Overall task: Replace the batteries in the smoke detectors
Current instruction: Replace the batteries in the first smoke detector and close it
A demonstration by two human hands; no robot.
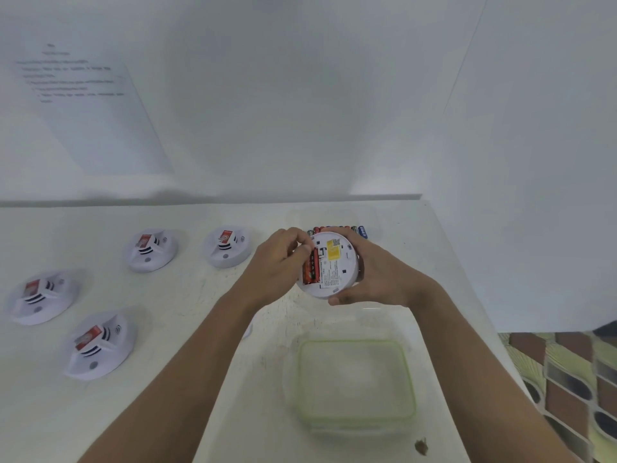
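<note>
I hold a round white smoke detector (334,265) above the table with its back side up, showing a yellow label and an open battery bay. Red batteries (310,270) lie in that bay at its left. My right hand (374,275) grips the detector's right rim from beside and below. My left hand (280,262) is at the bay, with its fingertips curled onto the top of the red batteries. A row of loose batteries (354,229), red and blue, lies on the table just behind the detector, partly hidden by it.
Several more white smoke detectors sit face up on the white table: (152,250), (228,246), (41,297), (100,344). A clear container with a green rim (354,384) stands near the front. A printed sheet (90,105) hangs on the wall. The table edge runs along the right.
</note>
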